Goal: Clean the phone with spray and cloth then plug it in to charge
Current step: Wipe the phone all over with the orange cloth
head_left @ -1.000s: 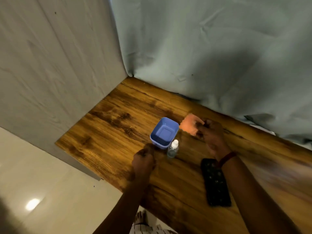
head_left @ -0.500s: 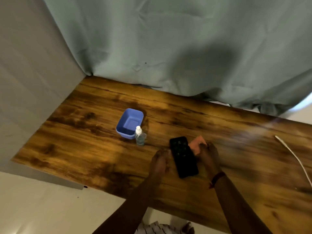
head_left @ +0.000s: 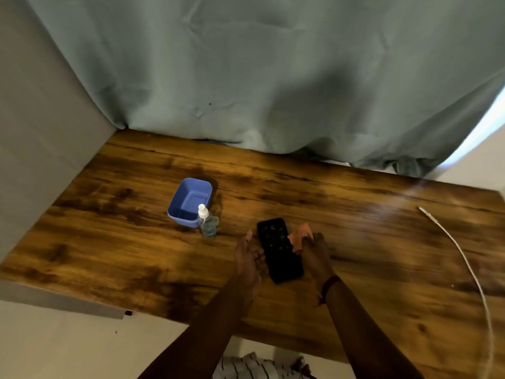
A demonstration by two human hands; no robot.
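Your left hand lies relaxed, fingers nearly straight, against the left edge of the phone. Your right hand pinches the orange cloth at the phone's right edge. The phone lies flat on the table. The spray bottle stands to its left, just beside the blue tub. The white cable lies well apart, at the right.

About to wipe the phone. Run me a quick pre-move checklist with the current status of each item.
1. Phone flat on table: ok.
2. Cloth held in right hand, at phone's right edge: ok.
3. Left hand steadying phone: cannot tell; it lies open by the left edge.
4. Phone sprayed: cannot tell.
5. Spray bottle upright, clear of the hands: ok.
6. Cable clear of the phone: ok; it lies far right.
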